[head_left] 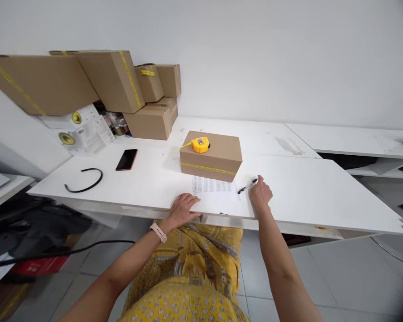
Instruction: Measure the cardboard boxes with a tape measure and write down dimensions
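My left hand [182, 208] rests on the front edge of the white table, fingers stretched out and holding nothing. Beside its fingertips is a printed sheet [215, 190] with columns of small text, its far part hidden by a cardboard box [211, 157] with yellow tape along its side. On top of that box sits a yellow tape measure [200, 144], with a short length of tape out to the left. At the sheet's right edge, my right hand [261, 193] is closed on the upper end of a pen [247, 186], which slants down to the left.
A black phone [126, 159] and a black headband [84, 180] lie on the table [151, 179] at left. Stacked cardboard boxes [110, 80] and a white carton with avocado pictures [82, 129] stand behind them. Open shelving [362, 163] is at right.
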Available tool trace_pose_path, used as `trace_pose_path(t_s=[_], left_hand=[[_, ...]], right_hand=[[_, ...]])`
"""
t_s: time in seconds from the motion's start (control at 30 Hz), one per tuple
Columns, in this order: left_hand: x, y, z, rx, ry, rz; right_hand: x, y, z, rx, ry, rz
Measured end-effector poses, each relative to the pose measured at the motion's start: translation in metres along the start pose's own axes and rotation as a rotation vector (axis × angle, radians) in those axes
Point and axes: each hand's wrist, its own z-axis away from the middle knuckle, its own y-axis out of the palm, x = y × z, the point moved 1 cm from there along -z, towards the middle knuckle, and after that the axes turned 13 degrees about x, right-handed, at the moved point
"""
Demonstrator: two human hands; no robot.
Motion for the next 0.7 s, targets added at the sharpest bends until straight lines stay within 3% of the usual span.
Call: trace_pose_path(t_s=[0.13, 0.23, 0.33, 0.47, 0.53, 0.63, 0.7], left_hand=[[-0.006, 0.0, 0.007, -0.016, 0.024, 0.027], [-0.01, -0.016, 0.003, -0.124, 0.029, 0.045], [-0.009, -0.054, -0.021, -0.356, -0.013, 0.06], [0.005, -0.116, -0.084, -0.583, -0.101, 0.143], [0.017, -0.135, -0.116, -0.56, -0.179, 0.212], [0.036, -0.147, -0.149, -0.351, -0.301, 0.327], [0.044, -0.151, -0.157, -0.227, -0.332, 0.394]], right_hand=[[0.001, -0.001, 0.002, 0.01, 0.007, -0.041], [0.001, -0.003, 0.003, 0.005, 0.024, -0.075], [0.002, -0.003, 0.004, 0.005, 0.05, -0.101], [0.003, -0.004, 0.004, 0.004, 0.062, -0.114], [0.003, -0.004, 0.004, 0.02, 0.065, -0.117], [0.001, -0.003, 0.001, 0.043, 0.071, -0.122], [-0.003, -0.002, -0.001, 0.053, 0.083, -0.149]])
